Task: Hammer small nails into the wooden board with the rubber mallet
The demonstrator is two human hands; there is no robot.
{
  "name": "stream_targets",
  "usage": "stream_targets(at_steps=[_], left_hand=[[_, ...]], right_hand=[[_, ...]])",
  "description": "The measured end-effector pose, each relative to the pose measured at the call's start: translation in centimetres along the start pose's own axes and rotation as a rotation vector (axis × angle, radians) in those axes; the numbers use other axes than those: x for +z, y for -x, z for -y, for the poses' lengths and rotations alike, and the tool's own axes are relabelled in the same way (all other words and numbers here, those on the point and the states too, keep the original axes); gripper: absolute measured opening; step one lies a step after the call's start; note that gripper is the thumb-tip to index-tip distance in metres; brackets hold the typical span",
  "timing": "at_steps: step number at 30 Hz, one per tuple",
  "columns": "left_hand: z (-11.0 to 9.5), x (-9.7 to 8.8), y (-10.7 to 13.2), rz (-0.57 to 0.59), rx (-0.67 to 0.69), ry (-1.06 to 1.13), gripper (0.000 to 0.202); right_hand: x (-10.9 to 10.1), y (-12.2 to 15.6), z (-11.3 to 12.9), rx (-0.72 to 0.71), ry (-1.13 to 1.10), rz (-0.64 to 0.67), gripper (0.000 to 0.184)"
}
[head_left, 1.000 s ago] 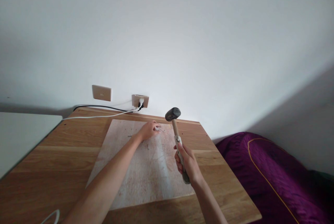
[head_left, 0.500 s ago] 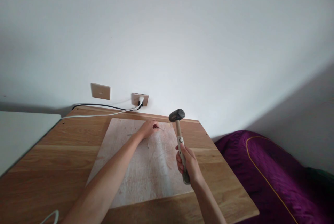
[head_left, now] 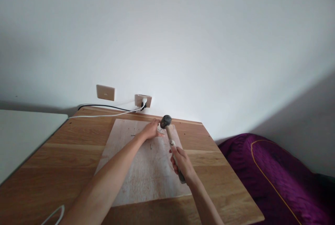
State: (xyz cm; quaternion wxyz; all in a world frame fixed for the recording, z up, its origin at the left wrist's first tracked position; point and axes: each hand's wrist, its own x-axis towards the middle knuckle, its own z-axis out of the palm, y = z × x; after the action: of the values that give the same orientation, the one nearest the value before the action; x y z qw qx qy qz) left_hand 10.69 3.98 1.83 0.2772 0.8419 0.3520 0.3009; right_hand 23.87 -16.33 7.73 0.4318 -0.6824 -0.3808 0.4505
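Note:
My right hand [head_left: 181, 162] is wrapped around the grip of a hammer [head_left: 170, 136] with a dark head and a wooden handle. The hammer head is raised just beside the fingers of my left hand [head_left: 151, 130]. That left hand rests near the far edge of a pale, worn board [head_left: 141, 179], its thumb and forefinger apart. Between them shows a thin nail [head_left: 160, 130], apparently not gripped. Closer to me, another nail [head_left: 151, 146] is on the board, and one more nail [head_left: 133, 135] lies left of my wrist. Several small dark dots line the board's far part.
Beneath the board is a wooden tabletop [head_left: 220, 186] against a white wall. White and black cables run to a wall socket [head_left: 148, 101], with a blank plate [head_left: 105, 93] to its left. A white surface [head_left: 28, 137] adjoins at left; purple fabric [head_left: 243, 158] is at right.
The hammer has moved left and its head has come down toward my left hand. My left thumb and forefinger have spread from their pinch on the nail. The view has shifted slightly.

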Motion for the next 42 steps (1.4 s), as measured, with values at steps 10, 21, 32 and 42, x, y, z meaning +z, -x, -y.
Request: stream_targets(at_steps=[10,21,32,42], left_hand=[[-0.2,-0.3,-0.4,0.026,-0.03,0.009,0.011],[0.2,0.2,-0.1,-0.024,-0.032,0.044,0.092],[-0.2,-2.0,-1.2,-0.01,-0.117,0.239,0.049],[-1.3,-9.6,4.4,0.37,0.131,-0.373,0.017]], right_hand=[[-1.2,0.6,0.5,-0.049,-0.188,-0.081,0.067],[-0.4,1.1,0.3,-0.119,-0.082,-0.035,0.068],[-1.4,2.4,-1.2,-0.071,-0.219,-0.113,0.074],[-1.6,1.4,-4.8,0.082,-0.215,-0.089,0.07]])
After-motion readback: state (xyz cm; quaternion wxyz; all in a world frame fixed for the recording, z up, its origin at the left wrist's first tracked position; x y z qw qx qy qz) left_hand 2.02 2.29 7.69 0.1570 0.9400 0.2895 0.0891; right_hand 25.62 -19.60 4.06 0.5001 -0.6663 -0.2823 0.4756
